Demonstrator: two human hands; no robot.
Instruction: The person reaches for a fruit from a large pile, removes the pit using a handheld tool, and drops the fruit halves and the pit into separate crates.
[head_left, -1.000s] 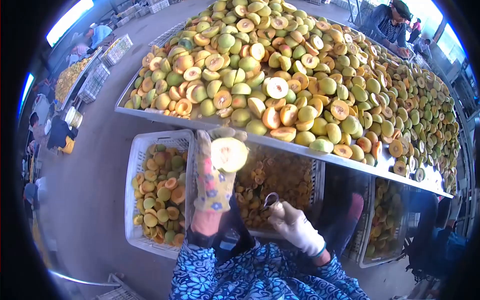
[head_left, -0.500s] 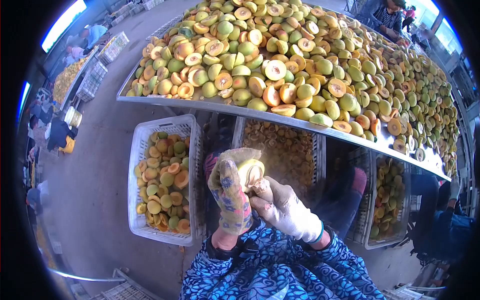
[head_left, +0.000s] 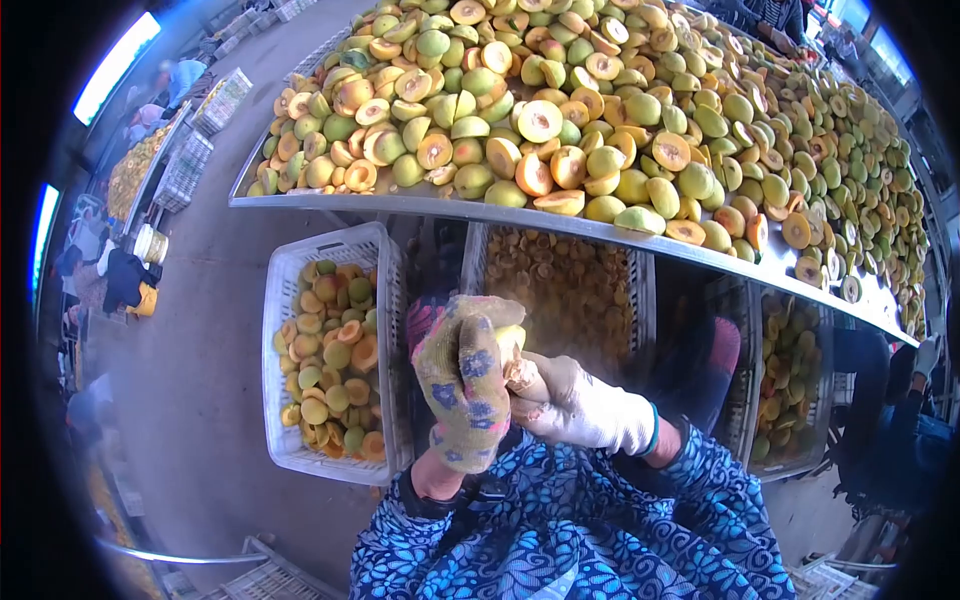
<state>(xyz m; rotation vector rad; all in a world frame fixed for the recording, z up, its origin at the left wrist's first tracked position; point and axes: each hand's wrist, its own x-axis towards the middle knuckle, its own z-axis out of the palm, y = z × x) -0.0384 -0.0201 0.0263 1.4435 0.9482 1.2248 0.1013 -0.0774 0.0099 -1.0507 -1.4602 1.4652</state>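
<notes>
My left hand [head_left: 465, 385], in a patterned, soiled glove, is closed around a yellow-green stone-fruit half [head_left: 511, 338], probably peach or apricot. Its cut face turns toward my right hand [head_left: 575, 400], which wears a white glove with brown-stained fingers. That hand's fingers are pinched together against the fruit's cut side, with a ragged brownish bit at their tips. Whether they grip a small tool or the pit is hidden. Both hands are in front of my body, above a crate of brown pits and scraps [head_left: 560, 290].
A metal-edged table [head_left: 480, 209] piled with halved fruit [head_left: 600, 120] spans the top. White crates of fruit halves stand at left [head_left: 325, 462] and right [head_left: 785, 390]. Co-workers sit at the far side and right, where a gloved hand [head_left: 928, 355] shows; others are far left.
My left hand has turned its back more to the camera, so less of the fruit's cut face shows. My right hand has shifted slightly right and down, staying against the fruit.
</notes>
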